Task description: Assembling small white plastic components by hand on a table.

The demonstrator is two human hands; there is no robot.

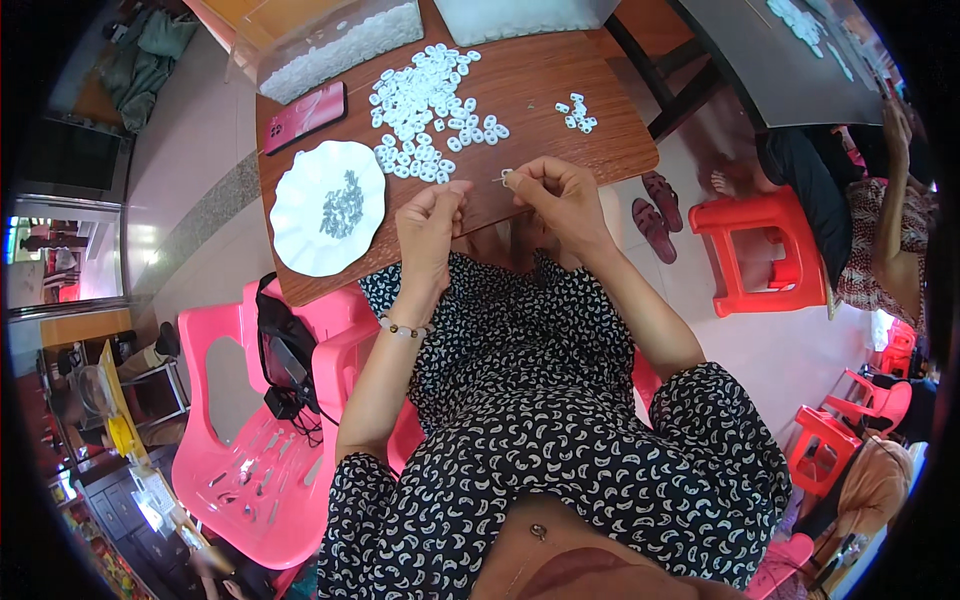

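Both hands meet at the near edge of the wooden surface (560,110). My right hand (560,200) pinches a small white ring piece (508,179) with a thin metal part sticking out of it, fingertips closed tight on it. My left hand (430,225) is closed narrow beside it, thumb against fingers; I cannot tell whether it holds anything.

Just beyond the hands lies a large loose pile of white rings (425,110), spread flat across the middle of the surface. Further right sits a small separate cluster of rings (576,112), well apart from the pile. To the left, a white scalloped plate (300,230) holds a little heap of small grey metal parts (343,205). Behind it lie a red phone (304,117) and a clear bin (340,40) of more white pieces.

I judge the work early: the small cluster looks like the finished share, while most rings wait in the big pile.
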